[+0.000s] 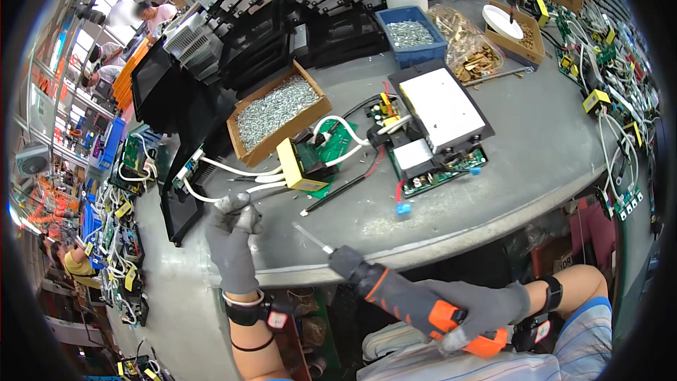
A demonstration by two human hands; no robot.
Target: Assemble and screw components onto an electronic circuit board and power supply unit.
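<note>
My right hand point(486, 309), in a grey glove, is wrapped round a black-and-orange cordless screwdriver point(402, 296). Its long thin bit points up and left over the front of the bench. My left hand point(236, 226), gloved too, has its fingers pinched together beside white wires. What they hold, if anything, is hidden. Those wires link a small connector board point(189, 169) to a yellow-wrapped transformer point(300, 164) by a green circuit board point(338, 142). To the right lies an electronics unit with a white metal cover point(441, 109) and a blue-tipped red lead point(403, 207).
An open cardboard box of screws point(278, 109) stands behind the transformer. Farther back are a blue bin of screws point(411, 34), a bag of brass parts point(472, 56) and stacked black housings point(261, 42). Wired boards crowd both sides. The bench edge point(437, 241) curves in front of me.
</note>
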